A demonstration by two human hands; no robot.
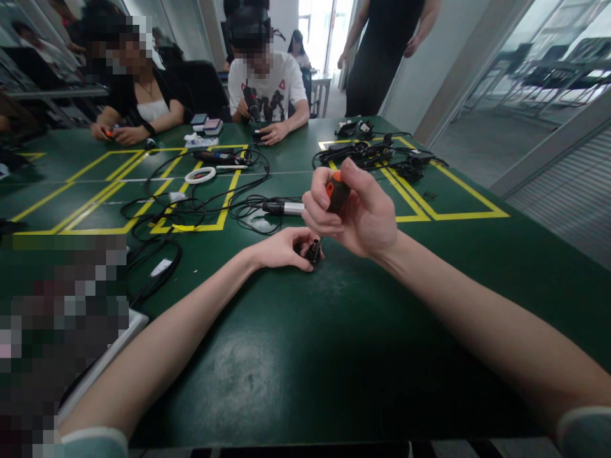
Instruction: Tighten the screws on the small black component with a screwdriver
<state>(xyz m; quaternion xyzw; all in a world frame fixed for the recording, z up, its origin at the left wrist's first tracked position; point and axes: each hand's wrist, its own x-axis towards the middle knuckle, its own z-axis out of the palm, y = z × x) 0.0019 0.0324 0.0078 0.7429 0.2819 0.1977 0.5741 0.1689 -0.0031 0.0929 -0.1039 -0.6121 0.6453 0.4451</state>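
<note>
My right hand (365,213) is wrapped round the orange and black handle of a screwdriver (338,193), raised over the green table. Its shaft is mostly hidden behind my fingers and seems to point down toward a small dark part (314,252). My left hand (285,249) grips that part low on the table, thumb in front and fingers behind. A short dark tube-like piece stands up from it. What kind of part it is, I cannot make out. Whether the screwdriver's tip touches it is unclear.
Black cables (191,210) lie tangled ahead and to the left, by a silver-and-black cylindrical tool (284,208) and a white ring (200,175). More black cables (367,152) are heaped at far right. Two people sit across the green table (267,356); another person stands behind.
</note>
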